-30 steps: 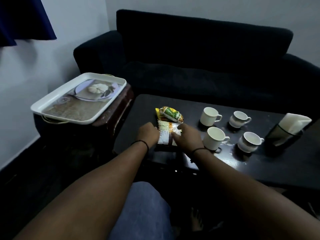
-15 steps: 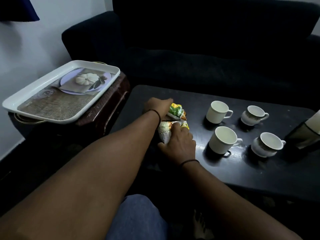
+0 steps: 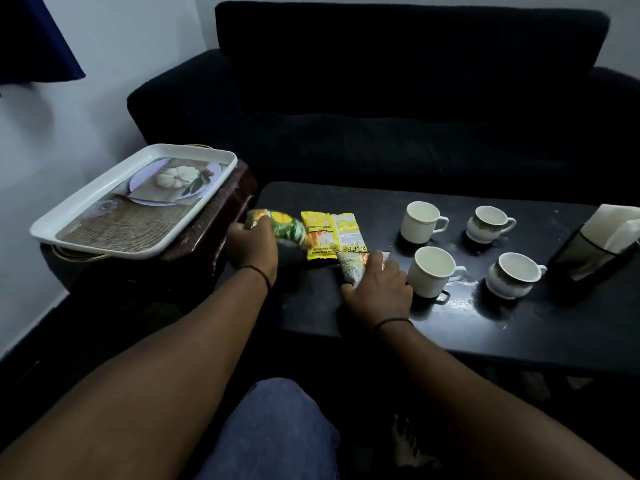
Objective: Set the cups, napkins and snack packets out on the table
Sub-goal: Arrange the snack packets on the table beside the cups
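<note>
On the dark table my left hand grips a green and yellow snack packet at the table's left end. A yellow packet and a pale yellow packet lie flat side by side just right of it. My right hand holds a greyish packet against the tabletop near the front. Several white cups stand to the right: two plain ones and two patterned ones. White napkins stick out of a black holder at the far right.
A white tray with a printed picture inside rests on a brown side table left of the main table. A dark sofa runs behind the table. My knee in blue jeans is at the bottom.
The packets lay stacked a second ago. My left hand has pulled the green packet out to the left, and two yellow packets now lie uncovered. My right hand has slid the greyish packet right.
</note>
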